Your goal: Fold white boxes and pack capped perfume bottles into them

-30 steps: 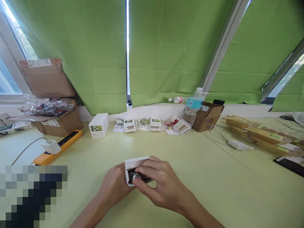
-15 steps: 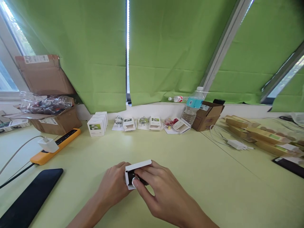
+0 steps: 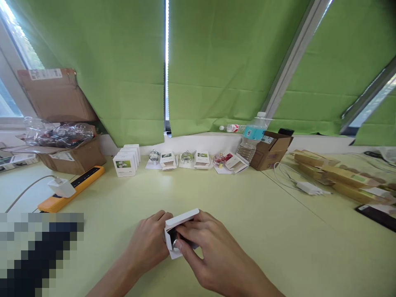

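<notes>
Near the front of the table, my left hand (image 3: 151, 239) is closed around a small white cardboard box (image 3: 182, 216), gripping it from the left. The box is tilted, with its flap standing up and its opening facing me. My right hand (image 3: 215, 249) has its thumb and fingers at the opening, pinching a shiny silver round piece (image 3: 175, 243). That piece sits at the mouth of the dark interior. The rest of it is hidden by the box and my fingers.
Along the back stand a row of white boxes (image 3: 124, 164), round glass bottles (image 3: 187, 156), one pink-red bottle (image 3: 220, 159) and a large water bottle (image 3: 254, 134). An orange power strip (image 3: 55, 202) and cardboard carton (image 3: 77, 154) are left; a white charger (image 3: 309, 188) lies right.
The box has tipped slightly and its lower edge has come nearer to me. My right thumb has moved a little lower, covering more of the silver piece.
</notes>
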`<state>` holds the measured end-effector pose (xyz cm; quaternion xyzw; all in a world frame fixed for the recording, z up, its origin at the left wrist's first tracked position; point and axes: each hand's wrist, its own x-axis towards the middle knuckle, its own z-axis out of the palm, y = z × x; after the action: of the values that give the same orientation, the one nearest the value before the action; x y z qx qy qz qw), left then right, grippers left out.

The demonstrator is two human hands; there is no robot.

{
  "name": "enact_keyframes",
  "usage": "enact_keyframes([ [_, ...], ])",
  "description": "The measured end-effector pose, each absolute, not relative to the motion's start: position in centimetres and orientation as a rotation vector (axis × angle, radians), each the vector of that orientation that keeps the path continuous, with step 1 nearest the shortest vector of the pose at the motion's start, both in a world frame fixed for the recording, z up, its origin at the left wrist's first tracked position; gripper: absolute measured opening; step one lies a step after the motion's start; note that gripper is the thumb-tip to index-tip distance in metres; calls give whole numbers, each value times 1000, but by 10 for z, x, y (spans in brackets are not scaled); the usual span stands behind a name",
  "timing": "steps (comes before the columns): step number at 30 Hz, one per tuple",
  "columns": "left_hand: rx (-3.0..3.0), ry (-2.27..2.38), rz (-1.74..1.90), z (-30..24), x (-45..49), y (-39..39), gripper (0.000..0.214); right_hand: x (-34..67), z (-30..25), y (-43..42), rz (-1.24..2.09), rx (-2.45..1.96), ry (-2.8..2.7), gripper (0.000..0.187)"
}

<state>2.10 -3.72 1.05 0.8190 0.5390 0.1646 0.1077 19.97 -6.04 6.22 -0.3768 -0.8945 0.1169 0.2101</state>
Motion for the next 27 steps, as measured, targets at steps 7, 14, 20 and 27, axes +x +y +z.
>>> enact_keyframes([
  [7, 2534, 1585, 450, 8, 22, -38, 8, 204, 59, -58, 334, -1022, -2545, 15],
  [14, 2584, 1567, 439, 5, 23, -37, 10, 206, 54, -58, 335, -1014, -2560, 17],
  [20, 2594, 1558, 444, 4, 22, -37, 13, 206, 48, -58, 305, -1047, -2550, 20],
  [27, 2582, 1572, 448, 2, 20, -36, 15, 206, 47, -56, 210, -1083, -2535, 22],
])
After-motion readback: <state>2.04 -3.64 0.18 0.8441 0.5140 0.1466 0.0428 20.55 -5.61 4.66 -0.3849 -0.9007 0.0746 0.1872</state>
